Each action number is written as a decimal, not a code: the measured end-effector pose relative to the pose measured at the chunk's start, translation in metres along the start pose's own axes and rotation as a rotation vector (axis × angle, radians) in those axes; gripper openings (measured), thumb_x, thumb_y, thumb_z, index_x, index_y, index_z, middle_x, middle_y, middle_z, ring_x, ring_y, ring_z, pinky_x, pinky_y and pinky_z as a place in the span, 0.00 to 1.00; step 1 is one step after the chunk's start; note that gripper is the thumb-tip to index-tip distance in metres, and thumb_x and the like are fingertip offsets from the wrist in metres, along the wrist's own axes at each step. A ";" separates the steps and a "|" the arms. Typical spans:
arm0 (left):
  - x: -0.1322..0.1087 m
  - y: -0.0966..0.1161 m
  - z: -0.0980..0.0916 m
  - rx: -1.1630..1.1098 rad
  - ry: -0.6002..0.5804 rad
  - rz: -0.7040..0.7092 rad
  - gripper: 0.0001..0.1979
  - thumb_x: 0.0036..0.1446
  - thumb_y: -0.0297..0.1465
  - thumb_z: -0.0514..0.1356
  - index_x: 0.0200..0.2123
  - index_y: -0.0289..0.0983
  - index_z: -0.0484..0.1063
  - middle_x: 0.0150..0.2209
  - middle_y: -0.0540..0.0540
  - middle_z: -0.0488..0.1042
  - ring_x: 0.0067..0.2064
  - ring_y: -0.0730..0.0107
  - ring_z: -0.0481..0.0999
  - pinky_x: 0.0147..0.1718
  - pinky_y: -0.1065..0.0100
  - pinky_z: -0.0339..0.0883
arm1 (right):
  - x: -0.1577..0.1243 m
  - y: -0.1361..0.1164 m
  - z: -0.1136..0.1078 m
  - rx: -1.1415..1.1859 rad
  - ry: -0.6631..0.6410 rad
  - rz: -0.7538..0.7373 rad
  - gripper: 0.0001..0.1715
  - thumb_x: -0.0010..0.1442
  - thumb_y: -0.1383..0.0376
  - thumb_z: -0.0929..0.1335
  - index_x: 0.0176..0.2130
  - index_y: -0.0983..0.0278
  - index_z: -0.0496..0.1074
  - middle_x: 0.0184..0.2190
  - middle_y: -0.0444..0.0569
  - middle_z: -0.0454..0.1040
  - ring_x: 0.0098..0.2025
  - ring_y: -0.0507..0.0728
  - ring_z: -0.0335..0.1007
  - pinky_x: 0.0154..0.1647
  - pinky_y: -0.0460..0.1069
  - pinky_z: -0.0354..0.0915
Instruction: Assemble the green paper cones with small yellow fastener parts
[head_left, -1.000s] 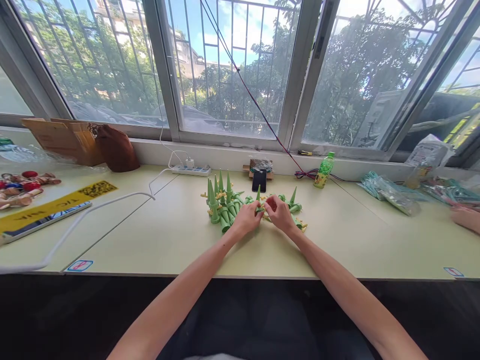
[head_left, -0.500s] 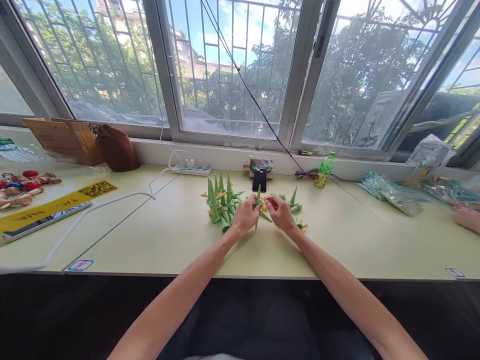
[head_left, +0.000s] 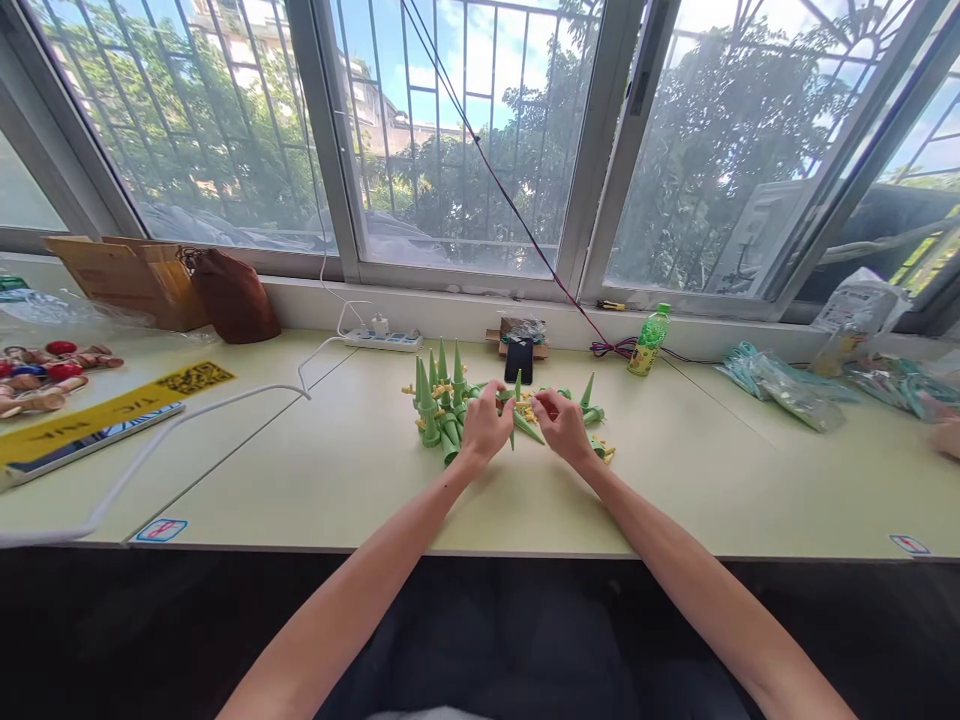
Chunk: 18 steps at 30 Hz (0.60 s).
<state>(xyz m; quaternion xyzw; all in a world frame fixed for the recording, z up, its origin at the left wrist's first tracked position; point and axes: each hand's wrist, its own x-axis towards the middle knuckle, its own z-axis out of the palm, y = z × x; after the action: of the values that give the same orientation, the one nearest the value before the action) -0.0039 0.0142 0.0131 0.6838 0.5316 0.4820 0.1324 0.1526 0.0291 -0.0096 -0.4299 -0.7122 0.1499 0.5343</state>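
Note:
My left hand [head_left: 487,428] is closed around a green pointed plastic piece [head_left: 517,383], whose tip stands up past the fingers. Just to the right, my right hand [head_left: 562,428] has thumb and fingertips pinched together; what they hold, if anything, is too small to make out. Small yellow pieces [head_left: 526,410] lie between the two hands. A green spike [head_left: 531,430] slants below them. Left of my left hand stands a cluster of green cones [head_left: 429,410] with yellow bits attached. Another upright green cone [head_left: 587,390] is behind my right hand, partly among green tubes.
A phone [head_left: 519,360] leans behind the hands, near a power strip [head_left: 382,342]. To the right stands a green bottle [head_left: 649,342], with plastic bags [head_left: 795,390] beyond. A white cable [head_left: 225,402] crosses the left side. Another person's hand [head_left: 946,437] shows at the right edge.
My left hand has turned slightly and shifted a little left, still on the green piece. My right hand stays nearly in place. The other person's hand has moved right and is blurred.

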 end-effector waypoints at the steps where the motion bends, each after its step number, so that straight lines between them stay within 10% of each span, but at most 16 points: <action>1: 0.000 0.000 0.000 0.002 0.003 -0.001 0.08 0.61 0.35 0.56 0.41 0.39 0.68 0.27 0.48 0.76 0.25 0.67 0.73 0.28 0.68 0.61 | 0.000 -0.001 0.000 0.004 -0.001 0.000 0.15 0.63 0.55 0.63 0.35 0.63 0.71 0.28 0.48 0.75 0.26 0.54 0.68 0.30 0.48 0.64; 18: 0.002 0.001 0.001 -0.079 -0.022 -0.006 0.11 0.63 0.38 0.54 0.40 0.38 0.70 0.26 0.49 0.74 0.25 0.68 0.74 0.27 0.69 0.63 | 0.000 0.000 0.000 0.048 -0.031 -0.016 0.20 0.64 0.51 0.63 0.38 0.64 0.74 0.32 0.51 0.76 0.30 0.56 0.70 0.33 0.49 0.67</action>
<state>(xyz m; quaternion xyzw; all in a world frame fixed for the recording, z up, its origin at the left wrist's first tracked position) -0.0030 0.0154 0.0141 0.6817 0.5128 0.4947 0.1662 0.1532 0.0291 -0.0100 -0.4090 -0.7200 0.1693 0.5346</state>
